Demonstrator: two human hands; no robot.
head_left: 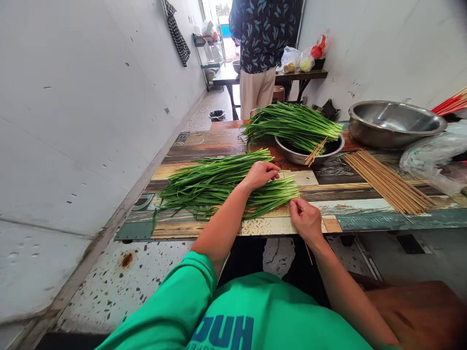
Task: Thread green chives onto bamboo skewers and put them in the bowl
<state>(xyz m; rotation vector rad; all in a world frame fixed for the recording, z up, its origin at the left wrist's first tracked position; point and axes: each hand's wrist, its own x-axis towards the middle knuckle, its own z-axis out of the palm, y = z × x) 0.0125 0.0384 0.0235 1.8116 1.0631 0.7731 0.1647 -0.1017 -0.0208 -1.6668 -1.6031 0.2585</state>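
Long garlic chives (211, 187) lie in a loose pile on the table, their pale stalk ends pointing right. Over these ends is my left hand (260, 175), fingers pinched together; a single stalk pokes out past the fingertips. My right hand (305, 218) is closed around a thin bamboo skewer (308, 253), whose lower end sticks out below the fist over the table's front edge. The skewer's other end is hard to make out beside the nearest stalk ends. Behind, a steel bowl (292, 156) carries a heap of chives (292, 121), with several threaded skewers (316, 151) poking out.
A bundle of bamboo skewers (388, 182) lies on the patterned table (328, 209) to the right. Beyond it stand a large steel basin (396, 129) and a clear plastic bag (434, 155). A person (260, 48) stands at a back table (306, 75). A white wall (73, 121) runs along the left.
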